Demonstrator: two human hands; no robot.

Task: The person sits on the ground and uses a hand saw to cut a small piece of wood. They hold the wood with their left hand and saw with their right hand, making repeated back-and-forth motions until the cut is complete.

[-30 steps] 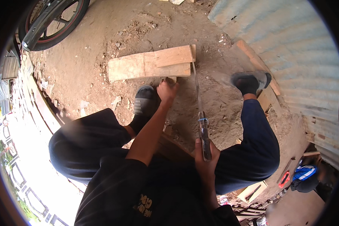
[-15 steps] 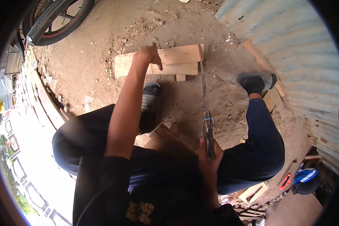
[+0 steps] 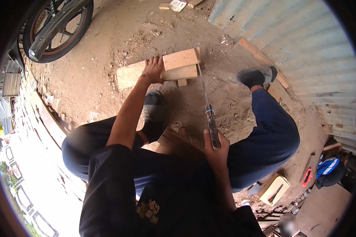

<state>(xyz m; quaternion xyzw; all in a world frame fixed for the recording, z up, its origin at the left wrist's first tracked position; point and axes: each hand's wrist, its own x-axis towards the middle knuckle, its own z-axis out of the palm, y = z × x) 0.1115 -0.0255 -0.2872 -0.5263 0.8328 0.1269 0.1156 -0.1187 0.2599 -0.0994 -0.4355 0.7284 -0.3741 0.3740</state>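
Observation:
Two pale wooden planks, an upper plank (image 3: 180, 59) and a lower plank (image 3: 180, 73), lie overlapping on the dirt in front of me. A small wood block (image 3: 182, 82) shows beneath their near edge. My left hand (image 3: 152, 71) rests flat across the planks near their middle, fingers spread. My right hand (image 3: 218, 147) is closed round the dark handle of a hand saw (image 3: 208, 110), which has a blue band. The thin blade, seen edge-on, reaches away from me to the planks' right end; its teeth cannot be made out.
My sandalled left foot (image 3: 152, 103) stands just nearer than the planks; my right foot (image 3: 255, 78) is by the corrugated metal sheet (image 3: 300, 51). A motorcycle wheel (image 3: 59, 33) stands far left. Near right are a wooden piece with a dark tool (image 3: 273, 190) and a blue-and-black bundle (image 3: 329, 170).
My left hand has come down from above the planks and now lies on them. The saw's far end remains at the planks' right end. The whole view has shifted slightly.

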